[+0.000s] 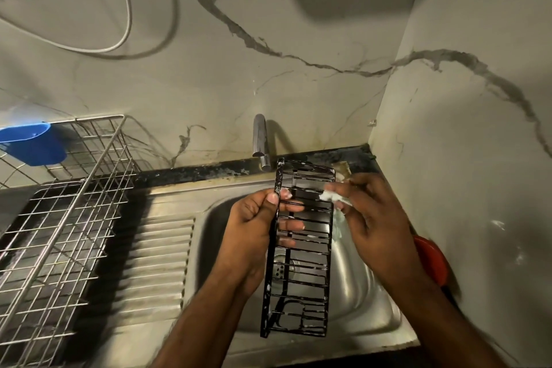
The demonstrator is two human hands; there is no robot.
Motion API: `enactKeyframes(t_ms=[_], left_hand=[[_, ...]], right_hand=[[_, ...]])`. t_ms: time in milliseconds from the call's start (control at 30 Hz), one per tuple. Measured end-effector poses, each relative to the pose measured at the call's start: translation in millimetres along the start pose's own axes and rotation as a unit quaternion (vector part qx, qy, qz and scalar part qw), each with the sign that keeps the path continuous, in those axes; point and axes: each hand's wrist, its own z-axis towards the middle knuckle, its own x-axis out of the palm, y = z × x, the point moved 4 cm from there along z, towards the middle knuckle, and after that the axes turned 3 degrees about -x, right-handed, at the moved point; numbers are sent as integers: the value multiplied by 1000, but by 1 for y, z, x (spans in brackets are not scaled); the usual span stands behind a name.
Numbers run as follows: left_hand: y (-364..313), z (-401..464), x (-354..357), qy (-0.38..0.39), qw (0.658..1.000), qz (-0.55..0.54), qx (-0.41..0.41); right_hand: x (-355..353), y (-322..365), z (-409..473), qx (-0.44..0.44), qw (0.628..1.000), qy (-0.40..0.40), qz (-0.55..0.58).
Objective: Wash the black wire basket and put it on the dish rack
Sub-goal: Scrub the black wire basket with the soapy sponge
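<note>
The black wire basket (301, 251) stands upright over the sink (358, 293), foam-flecked; the left hand (257, 218) grips its left edge, the right hand (370, 212) pinches a soapy scrubber (330, 196) against its right edge; dish rack (65, 218) at nine o'clock

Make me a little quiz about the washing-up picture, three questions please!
1. True or false: the black wire basket is already on the dish rack.
2. Which hand grips the basket's left edge: A) left hand B) right hand?
3. Fill in: the blue cup sits at the rack's ____ end.

Key: 1 false, it is held over the sink. 2 A; the right hand holds a soapy scrubber. 3 far.
</note>
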Motion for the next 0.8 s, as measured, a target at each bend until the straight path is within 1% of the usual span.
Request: enactKeyframes(t_ms=[33, 67, 100, 167, 200, 233, 267, 333, 367, 400, 433, 467, 500, 533, 567, 600, 667, 700, 733, 800], left_hand=[[0, 0, 0, -1, 1000, 0, -1], [0, 0, -1, -2, 1000, -3, -1], [0, -1, -1, -3, 1000, -9, -2], [1, -1, -1, -9, 1000, -20, -3], [1, -1, -1, -12, 1000, -25, -3], [1, 0, -1, -16, 999, -28, -5], [1, -1, -1, -18, 999, -29, -7], [1, -1, -1, -21, 1000, -18, -9], [1, -1, 0, -20, 1000, -9, -9], [1, -2, 1, -18, 1000, 0, -7], [0, -3, 2, -17, 1000, 8, -4], [0, -3, 3, -15, 1000, 17, 2], [-1, -4, 5, -12, 1000, 26, 10], [-2, -5, 5, -10, 999, 34, 19], [-3, -5, 6, -11, 999, 41, 28], [-3, -6, 6, -14, 998, 52, 37], [-1, -7, 5, -26, 994, 94, 51], [0, -7, 5, -31, 992, 112, 55], [1, -8, 5, -34, 991, 120, 58], [-1, -8, 5, -29, 992, 111, 59]], right_hand=[[0, 0, 1, 5, 1000, -2, -3], [-1, -2, 3, 37, 999, -4, 18], [-1, -5, 4, 98, 993, -9, 68], [0, -10, 4, 224, 956, -38, 184], [-1, -8, 4, 245, 946, -61, 204], [-5, -3, 4, 231, 951, -80, 191], [-9, 5, 5, 191, 965, -89, 157], [-12, 26, 7, 45, 996, -65, 50], [-9, 34, 7, -35, 999, -30, -3], [-2, 39, 6, -101, 993, 9, -58], [5, 41, 6, -142, 983, 44, -111], [12, 41, 6, -154, 974, 68, -152], [17, 40, 6, -147, 971, 80, -169], [20, 40, 6, -121, 976, 85, -158], [20, 41, 8, -72, 986, 92, -119], [17, 41, 12, -5, 993, 98, -68], [14, 33, 19, 117, 986, 114, 10], [14, 29, 20, 142, 982, 123, 19], [14, 27, 21, 143, 981, 129, 16], [15, 32, 19, 114, 985, 129, -12]])
